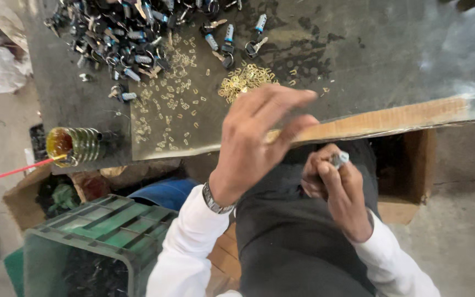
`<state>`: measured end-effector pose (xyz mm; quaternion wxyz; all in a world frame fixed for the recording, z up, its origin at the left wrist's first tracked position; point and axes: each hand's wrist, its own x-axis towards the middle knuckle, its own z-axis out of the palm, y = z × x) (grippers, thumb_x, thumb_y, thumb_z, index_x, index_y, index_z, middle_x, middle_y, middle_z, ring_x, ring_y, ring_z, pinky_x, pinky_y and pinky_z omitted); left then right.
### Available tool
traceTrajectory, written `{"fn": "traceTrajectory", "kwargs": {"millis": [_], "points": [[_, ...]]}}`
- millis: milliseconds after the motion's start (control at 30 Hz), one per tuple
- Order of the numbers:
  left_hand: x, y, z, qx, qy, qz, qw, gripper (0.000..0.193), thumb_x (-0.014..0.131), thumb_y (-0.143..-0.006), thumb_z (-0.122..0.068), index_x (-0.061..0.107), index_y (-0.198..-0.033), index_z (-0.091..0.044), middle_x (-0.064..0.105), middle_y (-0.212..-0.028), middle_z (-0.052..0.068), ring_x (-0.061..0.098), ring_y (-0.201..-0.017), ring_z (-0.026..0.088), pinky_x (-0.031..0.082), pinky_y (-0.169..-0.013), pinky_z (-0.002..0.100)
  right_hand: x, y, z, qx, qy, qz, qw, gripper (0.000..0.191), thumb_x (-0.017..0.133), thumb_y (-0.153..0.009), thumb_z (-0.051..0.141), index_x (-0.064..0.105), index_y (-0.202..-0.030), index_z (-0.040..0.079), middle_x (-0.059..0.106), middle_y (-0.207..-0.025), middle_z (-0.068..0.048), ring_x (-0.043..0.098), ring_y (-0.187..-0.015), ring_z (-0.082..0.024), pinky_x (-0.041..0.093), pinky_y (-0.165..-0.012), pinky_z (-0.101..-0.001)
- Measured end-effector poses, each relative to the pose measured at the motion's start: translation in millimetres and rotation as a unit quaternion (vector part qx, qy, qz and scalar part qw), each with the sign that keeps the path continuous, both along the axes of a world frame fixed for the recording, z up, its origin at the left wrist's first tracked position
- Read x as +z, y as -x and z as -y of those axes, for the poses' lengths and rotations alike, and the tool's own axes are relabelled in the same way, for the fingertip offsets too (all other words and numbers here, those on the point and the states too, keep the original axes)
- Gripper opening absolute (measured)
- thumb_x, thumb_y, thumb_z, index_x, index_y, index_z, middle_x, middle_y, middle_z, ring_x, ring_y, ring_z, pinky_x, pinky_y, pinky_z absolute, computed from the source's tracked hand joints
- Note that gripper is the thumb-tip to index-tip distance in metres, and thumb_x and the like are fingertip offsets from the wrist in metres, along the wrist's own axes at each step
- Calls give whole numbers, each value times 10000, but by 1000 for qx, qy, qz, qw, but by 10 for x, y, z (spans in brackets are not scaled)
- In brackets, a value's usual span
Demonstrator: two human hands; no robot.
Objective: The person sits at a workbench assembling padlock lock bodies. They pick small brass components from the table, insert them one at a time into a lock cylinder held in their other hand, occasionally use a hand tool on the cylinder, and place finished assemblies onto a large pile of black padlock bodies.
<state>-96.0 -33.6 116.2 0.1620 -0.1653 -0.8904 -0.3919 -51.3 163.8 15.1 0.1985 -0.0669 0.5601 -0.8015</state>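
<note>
My right hand is closed around a small silver lock cylinder, held over my lap below the table edge. My left hand hovers at the table's front edge with fingers stretched out; whether it pinches a small part between thumb and fingers is too blurred to tell. Just beyond it lies a heap of small brass pieces, with more scattered to the left. A pile of dark lock cylinders with keys fills the far left of the table.
The worktable has a dark, shiny top. A glass jar with amber liquid lies at its left edge with a red stick in it. A green plastic crate and cardboard boxes stand below.
</note>
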Motion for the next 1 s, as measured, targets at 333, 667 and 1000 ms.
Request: {"fn": "traceTrajectory", "kwargs": {"millis": [333,667,1000], "points": [[-715,-176,94,80,188,2,979,610,747,-882,-507,657,-1350,-129,578,-1166,37,541,-1109,252,346,-1034,456,-310,-280,-233,-20,-100,35,994,132,511,-997,127,556,-1034,8,515,-873,-21,450,-719,-88,404,-650,-247],[-821,-395,171,126,146,11,981,594,770,-912,-485,645,-1383,-146,576,-1190,28,545,-1117,220,349,-1069,426,-284,-151,-161,-13,-51,55,997,307,409,-1043,285,522,-1008,2,495,-942,-62,447,-764,-122,397,-689,-274],[-851,-552,208,175,153,4,973,458,817,-881,-407,724,-1245,-144,604,-1093,1,565,-1046,204,335,-1021,411,6,-131,-61,-24,-168,-64,984,293,484,-1092,166,677,-1156,-45,607,-1084,-71,605,-978,-150,496,-888,-285]]}}
